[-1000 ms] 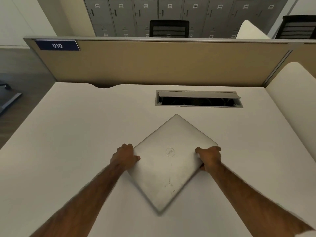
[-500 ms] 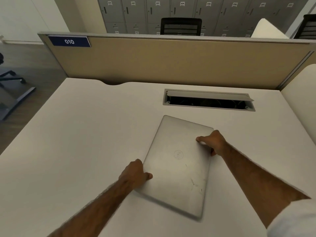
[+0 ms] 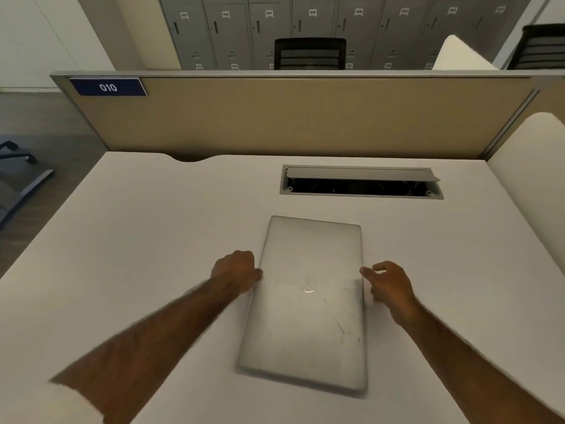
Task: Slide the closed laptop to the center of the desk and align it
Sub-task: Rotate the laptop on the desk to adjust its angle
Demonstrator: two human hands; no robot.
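A closed silver laptop (image 3: 308,316) with a round logo lies flat near the middle of the white desk (image 3: 137,240). Its short edges face me and the far side, and it is turned only slightly from square. My left hand (image 3: 237,270) is curled against the laptop's left long edge. My right hand (image 3: 388,286) meets the right long edge with thumb and fingertips, its fingers loosely bent. Both hands sit about level with the logo.
An open cable hatch (image 3: 360,185) is set into the desk just beyond the laptop. A beige partition (image 3: 275,117) with a blue "010" label (image 3: 107,87) closes the far edge. A white side panel (image 3: 532,166) bounds the right. A chair base (image 3: 18,166) stands on the floor at left.
The laptop has turned from a diamond-like diagonal to nearly square with the desk. My left hand has moved up its left edge, and my right hand has slid down the right edge.
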